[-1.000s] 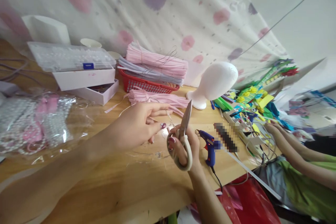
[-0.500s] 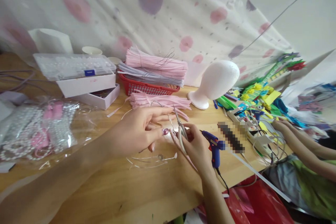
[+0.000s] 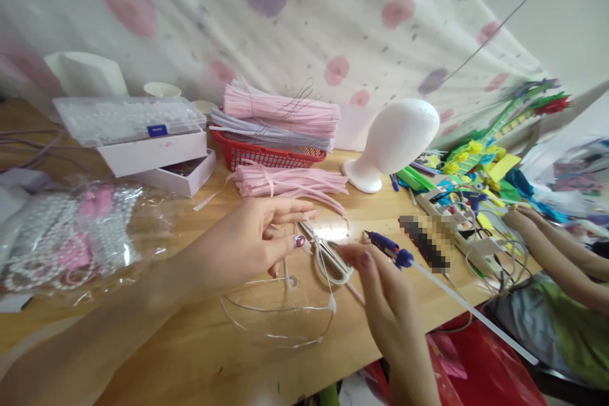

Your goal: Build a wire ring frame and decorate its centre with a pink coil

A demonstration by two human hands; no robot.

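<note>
My left hand (image 3: 257, 238) hovers over the wooden table (image 3: 200, 342), forefinger stretched out, thumb and another finger pinched on a thin clear wire that hangs down. The wire runs to thin wire hoops (image 3: 278, 314) lying on the table just below it. White-handled scissors (image 3: 328, 260) lie flat on the table between my hands. My right hand (image 3: 387, 295) is seen from the back, fingers loosely apart, fingertips at the scissors' handles. A blue glue gun (image 3: 387, 247) lies just beyond my right hand.
A pink pipe-cleaner bundle (image 3: 285, 181) lies before a red basket (image 3: 266, 153) piled with more. A white foam head (image 3: 397, 136), a bead box (image 3: 128, 117) on pink boxes and a bag of pearls (image 3: 61, 235) stand around. Another person's arms (image 3: 556, 250) work at right by a power strip (image 3: 457, 225).
My right hand lowered the upright scissors and laid them flat on the table, then drew back toward me. My left hand stayed in place, still pinching the wire.
</note>
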